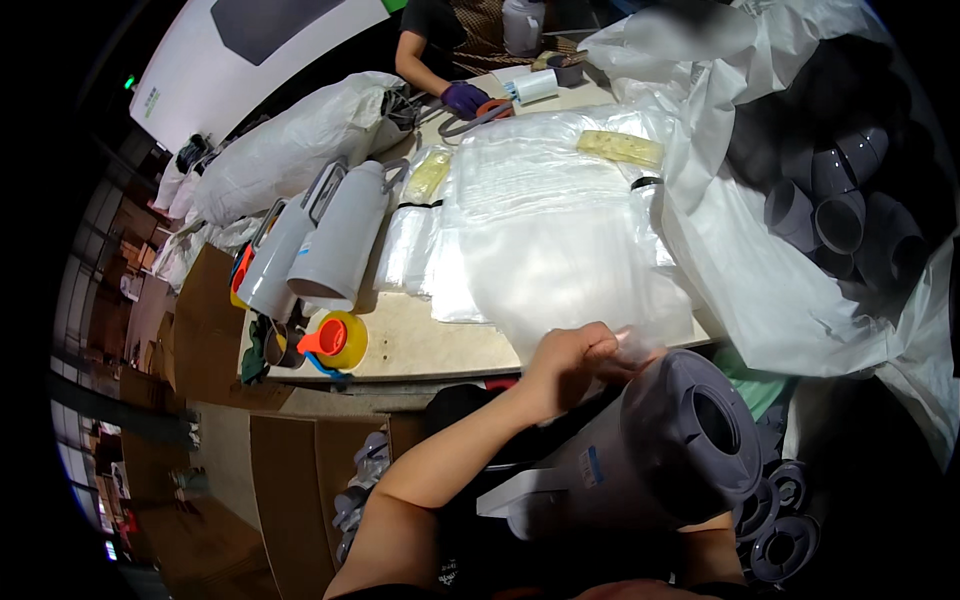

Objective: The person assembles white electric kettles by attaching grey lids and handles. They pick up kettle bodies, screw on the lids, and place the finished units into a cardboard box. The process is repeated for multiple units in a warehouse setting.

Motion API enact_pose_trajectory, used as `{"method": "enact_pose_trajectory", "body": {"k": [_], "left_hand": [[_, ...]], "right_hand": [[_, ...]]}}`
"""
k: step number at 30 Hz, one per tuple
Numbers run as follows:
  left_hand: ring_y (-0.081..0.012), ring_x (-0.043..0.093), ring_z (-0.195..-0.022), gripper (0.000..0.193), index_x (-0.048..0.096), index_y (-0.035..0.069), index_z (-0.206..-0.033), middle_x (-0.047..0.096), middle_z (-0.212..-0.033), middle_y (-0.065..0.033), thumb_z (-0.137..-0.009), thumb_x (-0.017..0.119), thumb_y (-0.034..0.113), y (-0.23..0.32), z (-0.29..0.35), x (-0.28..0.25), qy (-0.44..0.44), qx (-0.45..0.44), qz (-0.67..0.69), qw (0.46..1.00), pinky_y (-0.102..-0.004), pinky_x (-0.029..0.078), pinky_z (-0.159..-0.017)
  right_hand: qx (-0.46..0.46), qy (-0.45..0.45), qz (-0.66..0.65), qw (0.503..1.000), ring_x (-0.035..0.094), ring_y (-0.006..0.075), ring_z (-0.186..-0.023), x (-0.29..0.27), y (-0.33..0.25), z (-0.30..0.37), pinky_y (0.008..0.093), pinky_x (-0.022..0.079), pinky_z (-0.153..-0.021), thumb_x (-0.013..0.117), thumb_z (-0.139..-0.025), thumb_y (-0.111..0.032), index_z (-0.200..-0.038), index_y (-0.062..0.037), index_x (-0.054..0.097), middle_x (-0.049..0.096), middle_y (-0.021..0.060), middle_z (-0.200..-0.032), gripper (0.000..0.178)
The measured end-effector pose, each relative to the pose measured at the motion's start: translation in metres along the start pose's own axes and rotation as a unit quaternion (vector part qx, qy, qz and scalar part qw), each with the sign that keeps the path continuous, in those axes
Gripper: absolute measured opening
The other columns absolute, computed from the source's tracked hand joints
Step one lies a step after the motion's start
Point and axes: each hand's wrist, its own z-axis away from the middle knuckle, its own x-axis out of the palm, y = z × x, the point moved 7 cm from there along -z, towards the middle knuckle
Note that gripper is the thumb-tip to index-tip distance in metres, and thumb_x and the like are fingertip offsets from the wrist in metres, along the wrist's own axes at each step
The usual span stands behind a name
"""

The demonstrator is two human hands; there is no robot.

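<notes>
My left hand is closed, its fingers pinching the near edge of a clear plastic bag on the table's stack. A large grey jug body leans in front of me, its ringed round opening turned up and right, its pale handle toward the lower left. My right forearm passes behind this jug. The jug hides most of my right hand; a bit of skin shows beside the bag's edge, but whose fingers these are is unclear.
Two grey jugs lie at the table's left, near a yellow and orange part. At right, a white sack holds grey cylinders. Grey rings sit below. Across the table, a co-worker's purple-gloved hand touches an orange-and-grey part.
</notes>
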Motion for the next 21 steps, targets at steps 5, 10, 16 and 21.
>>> {"method": "enact_pose_trajectory", "body": {"k": [5,10,16,21], "left_hand": [[-0.0009,0.048,-0.065,0.017,0.060,0.003,-0.090,0.053,-0.070,-0.0008,-0.098,0.064,0.017,0.038,0.056,-0.039,-0.167,-0.033,0.518,0.838,-0.0203,0.039,-0.053],[-0.0126,0.060,-0.080,0.015,0.065,0.002,-0.100,0.065,-0.086,-0.0043,-0.091,0.071,0.013,0.080,0.039,-0.044,-0.084,0.024,0.171,0.981,-0.0279,0.050,-0.076],[-0.0196,0.065,-0.082,0.011,0.063,0.014,-0.082,0.064,-0.088,-0.0001,-0.077,0.073,0.014,0.078,0.195,-0.044,0.124,0.356,-0.168,0.911,-0.0411,0.049,-0.100],[-0.0266,0.068,-0.091,0.024,0.067,0.011,-0.104,0.069,-0.092,-0.0061,-0.091,0.070,0.031,-0.027,0.347,0.017,-0.083,0.091,-0.150,0.981,-0.0392,0.053,-0.073]], "right_hand": [[-0.109,0.156,-0.201,0.961,0.062,0.0194,-0.089,-0.104,0.019,0.032,0.0304,0.052,-0.078,0.064,-0.096,-0.014,-0.113,-0.0015,0.060,0.064,0.0078,-0.097,0.021],[-0.186,0.467,0.029,0.864,0.065,0.0264,-0.095,-0.177,0.065,0.128,0.0381,0.053,-0.087,0.064,-0.097,-0.021,-0.120,0.0058,0.057,0.067,0.0155,-0.107,0.036],[-0.137,0.315,0.066,0.937,0.067,0.0325,-0.099,-0.017,0.075,0.183,0.0435,0.052,-0.099,0.062,-0.100,-0.027,-0.131,0.0113,0.053,0.068,0.0215,-0.117,0.050],[0.002,-0.086,-0.206,0.975,0.052,0.0328,-0.131,0.127,0.065,0.203,0.0418,0.044,-0.109,0.063,-0.098,-0.021,-0.152,0.0021,0.032,0.048,0.0229,-0.147,0.066]]}}
